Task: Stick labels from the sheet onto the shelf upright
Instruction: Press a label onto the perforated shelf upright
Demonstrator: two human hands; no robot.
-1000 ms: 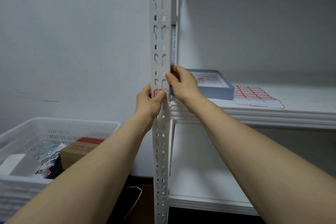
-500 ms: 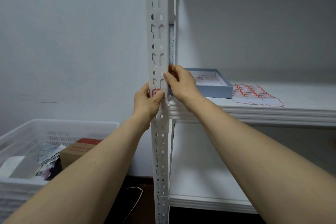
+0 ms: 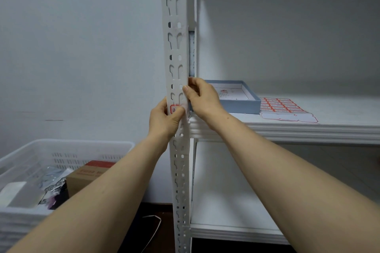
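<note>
Two bare hands met on the white slotted upright (image 3: 176,47) that ran top to bottom through the middle of the view. One small red-edged label (image 3: 174,108) sat on the front face of that post, level with the edge of the middle shelf (image 3: 308,129). The left hand (image 3: 164,119) came in from seven o'clock and clamped the post, its thumb laid over the right part of the label and its fingers curled at the post's left edge. The right hand (image 3: 202,98) came in from five o'clock and sat just above, at one o'clock from the left; its thumb pressed the front face while its fingers curled round the right edge. Whether the label was stuck down flat under the thumb I could not tell. On the shelf, at three o'clock from the hands, stood a shallow blue box (image 3: 242,106), and just beyond it, also at three o'clock, lay the sheet (image 3: 281,107) with its rows of red-edged labels, part of it already bare. A white basket (image 3: 61,150) at eight o'clock held a cardboard carton (image 3: 86,174) among other odds and ends. A thin white cord (image 3: 153,230) lay on the dark floor at six o'clock.
</note>
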